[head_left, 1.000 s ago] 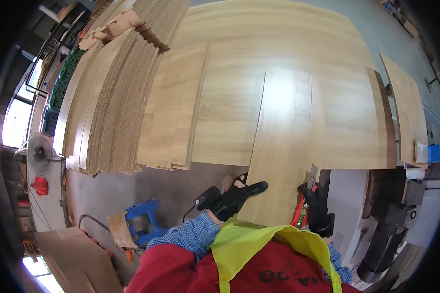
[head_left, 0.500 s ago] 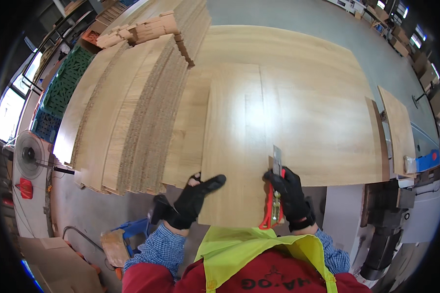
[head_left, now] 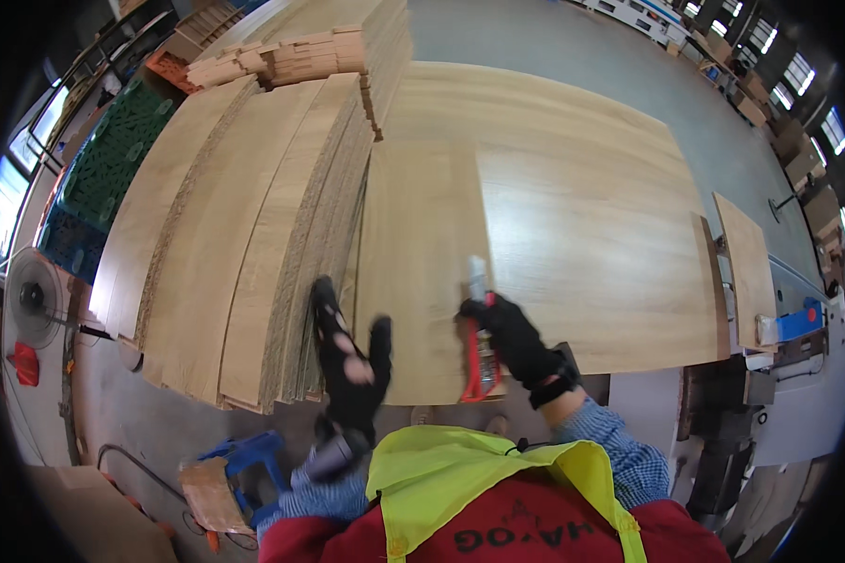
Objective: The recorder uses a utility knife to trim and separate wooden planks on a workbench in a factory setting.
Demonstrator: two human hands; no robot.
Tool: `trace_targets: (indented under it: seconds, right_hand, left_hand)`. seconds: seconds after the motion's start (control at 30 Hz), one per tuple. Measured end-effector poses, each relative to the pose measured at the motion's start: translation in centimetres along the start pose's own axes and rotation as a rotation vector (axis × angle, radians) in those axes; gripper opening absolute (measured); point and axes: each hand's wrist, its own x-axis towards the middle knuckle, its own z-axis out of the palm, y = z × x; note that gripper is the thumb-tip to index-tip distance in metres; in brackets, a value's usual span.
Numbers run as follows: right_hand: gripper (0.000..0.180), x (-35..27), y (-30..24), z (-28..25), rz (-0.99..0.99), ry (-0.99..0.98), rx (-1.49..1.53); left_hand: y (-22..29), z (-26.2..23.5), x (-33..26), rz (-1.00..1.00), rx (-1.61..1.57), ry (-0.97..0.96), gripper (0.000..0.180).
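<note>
My right hand (head_left: 514, 345), in a black glove, is closed around a red-handled utility knife (head_left: 480, 361). Its silver blade points away from me, over a narrow wood-grain panel (head_left: 418, 216). My left hand (head_left: 352, 361), in a black glove with bare skin showing through, has its thumb and fingers apart and holds nothing. It hovers by the panel's near left corner, next to the stacked boards (head_left: 282, 253); whether the fingertips touch the stack I cannot tell. The panel lies on a larger wood-grain sheet (head_left: 591, 225), its left side close against the stack.
More boards with notched ends (head_left: 300, 56) are piled at the far left. Green crates (head_left: 113, 159) and a fan (head_left: 36, 296) stand beyond the stack. A blue stool (head_left: 253, 464) is at lower left. Machinery (head_left: 723, 422) stands on the right, beside an upright panel (head_left: 746, 267).
The narrow panel has shifted left toward the stack. My left hand has moved left off the panel, its fingers now pointing away from me. My right hand has moved left with the knife.
</note>
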Motion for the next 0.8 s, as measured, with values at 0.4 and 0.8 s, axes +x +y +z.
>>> trace_targets:
  seconds: [0.4,0.8]
  right_hand:
    - [0.035,1.2,-0.5,-0.2,-0.237,-0.176,-0.266]
    - [0.019,-20.9,0.0,-43.6,0.286,0.701,-0.660]
  left_hand:
    - [4.5,2.0,-2.8,-0.037,-0.160,-0.366,0.047]
    - [23.9,31.6,-4.8,-0.384,-1.034,-0.789,0.040]
